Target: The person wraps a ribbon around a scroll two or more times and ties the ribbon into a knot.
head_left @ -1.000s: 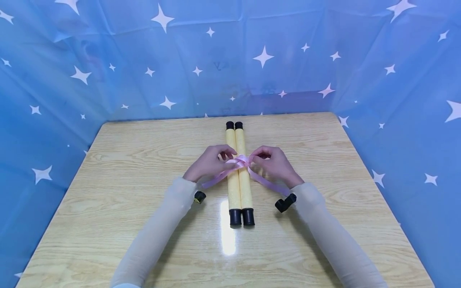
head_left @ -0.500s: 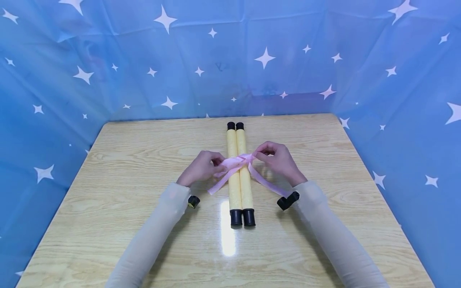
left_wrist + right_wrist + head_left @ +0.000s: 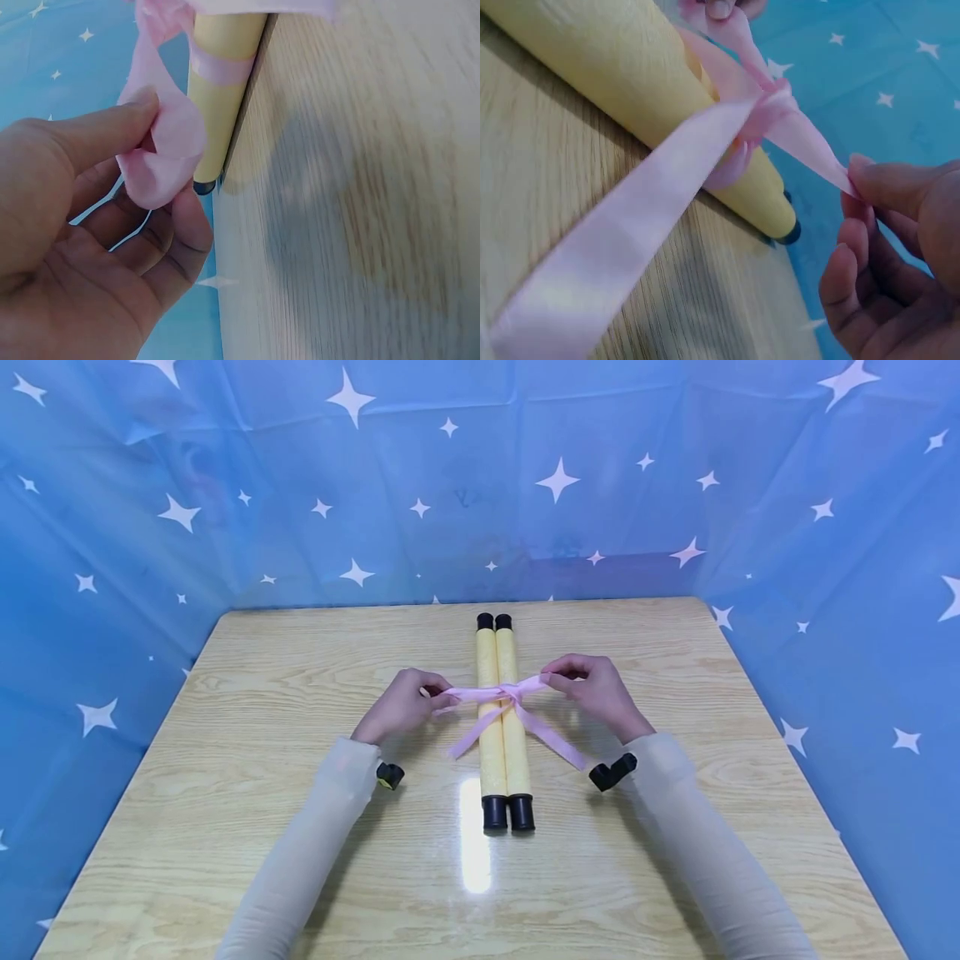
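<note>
Two pale yellow scrolls (image 3: 491,739) with black end caps lie side by side, pointing away from me. A pink ribbon (image 3: 512,692) circles them and is knotted on top, with two tails hanging toward me. My left hand (image 3: 405,700) pinches a loop of the ribbon to the left of the scrolls; in the left wrist view the loop (image 3: 169,142) sits between thumb and fingers. On the other side, my right hand (image 3: 596,687) pinches ribbon between thumb and index finger, drawn taut from the knot (image 3: 776,105) in the right wrist view.
The scrolls lie on a light wood-grain table (image 3: 300,643). A blue curtain (image 3: 480,485) with white stars hangs behind and along both sides. Black wrist devices (image 3: 613,772) sit below each cuff, close over the tabletop.
Both hands have drawn apart, the left one leftward and the right one rightward, each keeping its pinch. The ribbon between them is stretched straighter and the knot looks smaller.
</note>
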### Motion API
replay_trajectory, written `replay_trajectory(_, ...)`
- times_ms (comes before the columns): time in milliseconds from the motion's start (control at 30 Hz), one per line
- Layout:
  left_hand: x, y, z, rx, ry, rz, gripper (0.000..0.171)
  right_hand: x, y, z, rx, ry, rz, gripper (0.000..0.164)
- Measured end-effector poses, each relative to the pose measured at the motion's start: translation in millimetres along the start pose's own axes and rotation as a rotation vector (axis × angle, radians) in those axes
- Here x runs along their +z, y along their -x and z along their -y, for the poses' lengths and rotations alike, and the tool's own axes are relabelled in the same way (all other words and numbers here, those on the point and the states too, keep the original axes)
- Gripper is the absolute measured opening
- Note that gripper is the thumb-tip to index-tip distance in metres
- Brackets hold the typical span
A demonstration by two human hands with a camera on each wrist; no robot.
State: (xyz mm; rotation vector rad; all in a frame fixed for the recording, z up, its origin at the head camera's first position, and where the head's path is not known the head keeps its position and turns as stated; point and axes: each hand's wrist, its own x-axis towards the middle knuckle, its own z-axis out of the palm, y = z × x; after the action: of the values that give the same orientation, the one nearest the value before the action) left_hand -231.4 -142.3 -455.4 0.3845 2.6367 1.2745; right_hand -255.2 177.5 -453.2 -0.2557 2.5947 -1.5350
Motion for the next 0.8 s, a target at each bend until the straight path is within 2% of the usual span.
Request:
replay_trajectory(200,-4.2,1.0,4.4,-0.009,-0.021,-0.015,0.013,-7.9,0.0,-5.2,0.011,0.005,-0.013,0.031)
replay_trajectory(467,-5.8,3.7,8.1,-0.029,0.005,-0.03,0.015,-19.6,0.3,-17.9,0.057,0.014,-0.032,0.033)
replay_trajectory(800,-4.9,3.5,13.4,-0.063,0.06,-0.045,0.015,-33.5,4.2,-32.3,0.058,-0.002,-0.034,0.033)
